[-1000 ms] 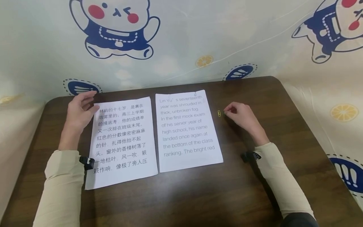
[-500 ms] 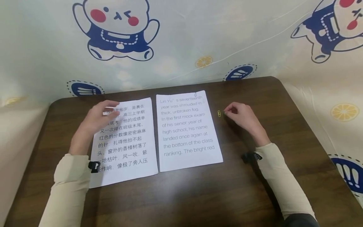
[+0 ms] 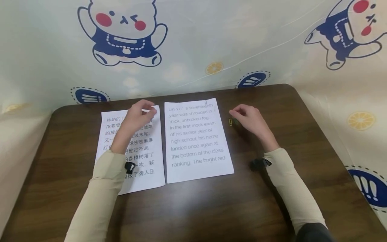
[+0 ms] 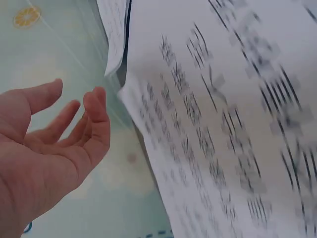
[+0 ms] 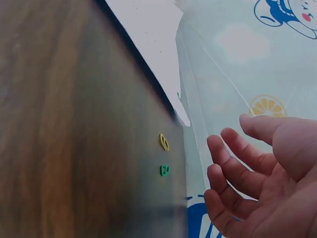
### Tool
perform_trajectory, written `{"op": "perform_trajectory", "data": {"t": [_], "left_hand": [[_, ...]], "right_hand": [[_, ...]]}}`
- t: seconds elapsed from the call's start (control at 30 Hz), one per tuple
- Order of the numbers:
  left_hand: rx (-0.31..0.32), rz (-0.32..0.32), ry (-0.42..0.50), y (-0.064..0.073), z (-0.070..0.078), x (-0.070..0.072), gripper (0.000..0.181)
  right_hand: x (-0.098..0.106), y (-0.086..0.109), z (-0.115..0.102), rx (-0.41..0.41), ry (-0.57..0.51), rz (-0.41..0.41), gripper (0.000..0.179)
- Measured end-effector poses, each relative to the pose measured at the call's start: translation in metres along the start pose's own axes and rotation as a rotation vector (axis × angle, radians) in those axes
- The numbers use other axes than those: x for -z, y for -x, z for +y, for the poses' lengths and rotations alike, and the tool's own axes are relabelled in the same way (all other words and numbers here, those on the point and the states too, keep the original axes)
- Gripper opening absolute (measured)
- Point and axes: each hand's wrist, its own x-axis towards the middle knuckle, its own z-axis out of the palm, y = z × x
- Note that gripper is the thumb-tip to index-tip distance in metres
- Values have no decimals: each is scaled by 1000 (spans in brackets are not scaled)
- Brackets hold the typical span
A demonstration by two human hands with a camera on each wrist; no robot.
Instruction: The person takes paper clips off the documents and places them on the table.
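A sheet printed with Chinese characters (image 3: 145,183) lies on the left of the table. Over its upper part hovers my left hand (image 3: 136,117), fingers bent, thumb apart, holding nothing; in the left wrist view the hand (image 4: 59,153) is beside the sheet's top end. Next to it lies a sheet of English text (image 3: 199,175) with a paper clip (image 3: 206,102) at its top edge. To the right, a yellow paper clip (image 3: 230,122) and a green paper clip (image 5: 164,170) lie on the table. My right hand (image 3: 251,117) is close by them, its fingers loosely curved around nothing.
The dark wooden table (image 3: 193,215) has rounded back corners. Behind it hangs a pale curtain (image 3: 187,40) printed with cartoon figures and orange slices. Both wrists carry small black cameras, and long light sleeves cover the arms.
My left hand has moved right across the Chinese sheet, from its top left corner toward its top right. The right hand has shifted slightly left, over beside the clips.
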Motion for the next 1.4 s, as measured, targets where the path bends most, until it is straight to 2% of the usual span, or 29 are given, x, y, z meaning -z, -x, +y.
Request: {"op": "perform_trajectory", "data": {"t": [0.17,0.33,0.63,0.93,1.2,1.4], "left_hand": [[34,17,29,-15,8,-21,50],[41,52,16,-25,9,-32,51],[46,58,32,-32,4,-41,49],[29,63,45,-40,4,-47,42],[7,86,12,-42,5,-50,37],[39,70,19,-44,6,-55,38]], "right_hand": [[-4,-6,-5,-4,-42,8,36],[-8,-13,-10,-18,-64,13,37],[-19,-35,-15,-47,-69,20,50],[-32,-59,-23,-94,10,-50,62],[-46,-73,-40,-76,69,-96,59],[-54,-80,-42,-132,96,-105,56]]}}
